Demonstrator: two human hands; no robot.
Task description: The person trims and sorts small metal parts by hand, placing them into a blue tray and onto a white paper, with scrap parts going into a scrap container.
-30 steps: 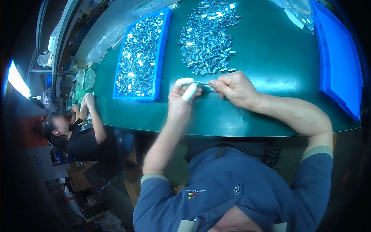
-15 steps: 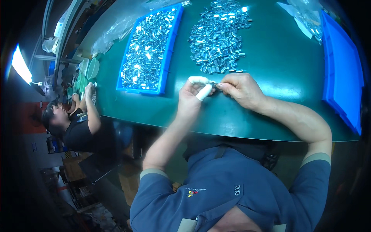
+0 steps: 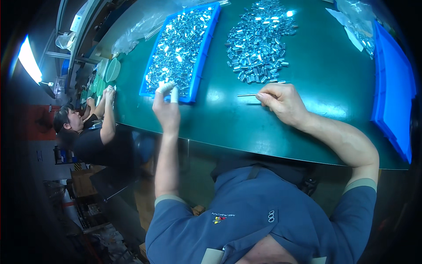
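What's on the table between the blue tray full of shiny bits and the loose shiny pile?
Nothing: the head view shows bare green table between the blue tray and the loose pile.

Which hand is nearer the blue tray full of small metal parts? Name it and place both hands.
Left. The left hand reaches over the near edge of the blue tray. The right hand is off to the tray's right, pinching a thin metal rod over the green table.
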